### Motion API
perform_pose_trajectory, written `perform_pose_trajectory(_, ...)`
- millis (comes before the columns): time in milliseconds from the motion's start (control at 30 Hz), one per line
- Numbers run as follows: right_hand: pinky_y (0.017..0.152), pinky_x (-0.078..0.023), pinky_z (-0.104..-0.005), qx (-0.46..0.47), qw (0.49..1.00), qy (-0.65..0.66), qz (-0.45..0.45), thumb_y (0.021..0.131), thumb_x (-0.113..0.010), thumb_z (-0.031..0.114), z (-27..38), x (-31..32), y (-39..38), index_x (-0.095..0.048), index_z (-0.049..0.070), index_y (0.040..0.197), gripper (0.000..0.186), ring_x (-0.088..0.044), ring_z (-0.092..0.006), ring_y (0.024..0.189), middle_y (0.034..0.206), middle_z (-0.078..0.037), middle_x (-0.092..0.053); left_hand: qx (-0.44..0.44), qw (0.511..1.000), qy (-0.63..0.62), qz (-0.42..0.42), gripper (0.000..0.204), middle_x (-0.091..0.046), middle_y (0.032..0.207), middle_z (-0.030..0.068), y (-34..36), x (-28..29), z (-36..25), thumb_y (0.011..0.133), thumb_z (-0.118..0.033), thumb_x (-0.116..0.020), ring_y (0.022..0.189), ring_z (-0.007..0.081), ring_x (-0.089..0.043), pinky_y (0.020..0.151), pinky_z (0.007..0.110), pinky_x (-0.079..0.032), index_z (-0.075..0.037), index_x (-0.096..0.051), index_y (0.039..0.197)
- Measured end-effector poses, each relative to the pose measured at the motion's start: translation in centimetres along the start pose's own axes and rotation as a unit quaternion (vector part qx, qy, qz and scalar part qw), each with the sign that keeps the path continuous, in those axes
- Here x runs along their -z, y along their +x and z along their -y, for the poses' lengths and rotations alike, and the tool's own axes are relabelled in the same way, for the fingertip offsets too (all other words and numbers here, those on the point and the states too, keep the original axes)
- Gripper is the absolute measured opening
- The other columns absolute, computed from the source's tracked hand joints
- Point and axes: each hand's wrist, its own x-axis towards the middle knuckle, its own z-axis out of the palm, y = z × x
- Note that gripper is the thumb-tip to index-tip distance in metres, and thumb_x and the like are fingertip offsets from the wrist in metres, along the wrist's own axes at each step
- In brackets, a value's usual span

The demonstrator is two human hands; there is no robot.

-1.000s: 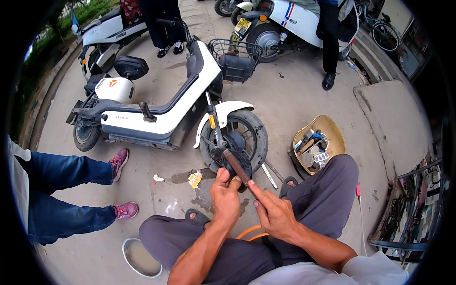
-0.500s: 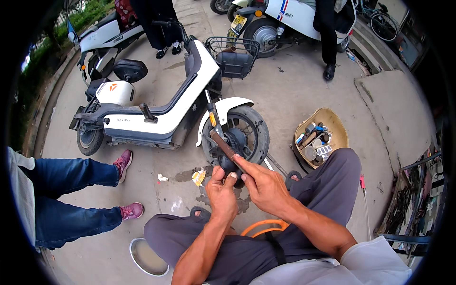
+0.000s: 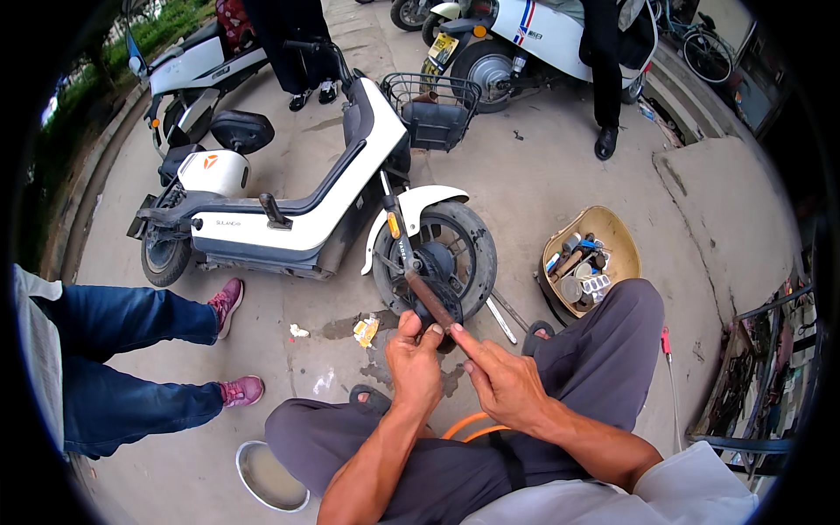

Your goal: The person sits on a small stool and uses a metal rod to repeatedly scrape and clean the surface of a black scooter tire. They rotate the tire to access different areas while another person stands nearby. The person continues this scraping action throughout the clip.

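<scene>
My left hand (image 3: 414, 366) is closed, its thumb and fingers pinching a black rubber inner tube (image 3: 444, 339), much of which my hands hide. My right hand (image 3: 503, 374) grips a rusty brown, long flat file (image 3: 429, 297), index finger stretched along it. The file slants away from me across the tube, its far end overlapping the view of the wheel. Just beyond stands the front wheel (image 3: 479, 249) of a white electric scooter (image 3: 324, 206).
A tan tool bin (image 3: 623, 241) with several small tools and tins stands right of the wheel. Flat metal levers (image 3: 501, 321) lie near my right foot. A basin of cloudy water (image 3: 273, 477) sits at lower left. A person in jeans (image 3: 131, 319) stands at left; other scooters are behind.
The file has slid toward me across the tube, and my right hand has drawn back down and to the right. My left hand keeps its pinch, shifted slightly.
</scene>
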Motion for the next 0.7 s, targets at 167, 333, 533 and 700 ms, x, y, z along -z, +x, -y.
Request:
perform_pose_trajectory(167, 0.055, -0.05, -0.0413, 0.009, 1.0, -0.005, -0.027, 0.092, -0.06, 0.004, -0.4, -0.4, 0.2, -0.047, 0.011, 0.149, 0.059, -0.063, -0.0323, 0.064, 0.083, -0.011, -0.06, 0.023, 1.0, 0.0, 0.021, 0.027, -0.07, 0.108, 0.0073, 0.6, -0.1, -0.5, 0.092, 0.01, -0.057, 0.096, 0.013, -0.064, 0.087, 0.027, -0.05, 0.004, -0.069, 0.114)
perform_pose_trajectory(333, 0.059, -0.049, -0.0413, 0.047, 0.997, 0.012, -0.053, 0.092, -0.06, 0.003, -1.0, -0.1, 4.0, -0.048, 0.012, 0.148, 0.058, -0.063, -0.0327, 0.068, 0.082, -0.012, -0.059, 0.016, 0.999, -0.035, -0.016, 0.024, -0.07, 0.108, 0.0079, 0.4, -0.3, -1.6, 0.091, 0.01, -0.061, 0.094, 0.013, -0.065, 0.085, 0.026, -0.051, 0.005, -0.069, 0.114)
perform_pose_trajectory(533, 0.06, -0.05, -0.0383, 0.003, 1.0, -0.029, -0.006, 0.09, -0.062, -0.005, -0.4, 0.3, -2.1, -0.05, 0.007, 0.146, 0.059, -0.063, -0.0289, 0.065, 0.085, -0.014, -0.064, 0.018, 1.0, -0.019, -0.004, 0.023, -0.069, 0.105, 0.0049, 0.5, -0.1, -0.9, 0.091, 0.009, -0.061, 0.095, 0.012, -0.062, 0.089, 0.028, -0.05, 0.005, -0.07, 0.112)
perform_pose_trajectory(700, 0.049, -0.044, -0.0373, 0.081, 0.993, -0.042, -0.071, 0.088, -0.065, -0.001, -0.9, -1.1, 3.5, -0.052, 0.01, 0.146, 0.06, -0.056, -0.0252, 0.056, 0.074, -0.009, -0.054, 0.019, 0.999, 0.04, 0.005, 0.021, -0.065, 0.101, 0.0023, -0.1, 0.1, -1.3, 0.092, 0.009, -0.06, 0.093, 0.0109, -0.059, 0.088, 0.027, -0.047, 0.005, -0.071, 0.109)
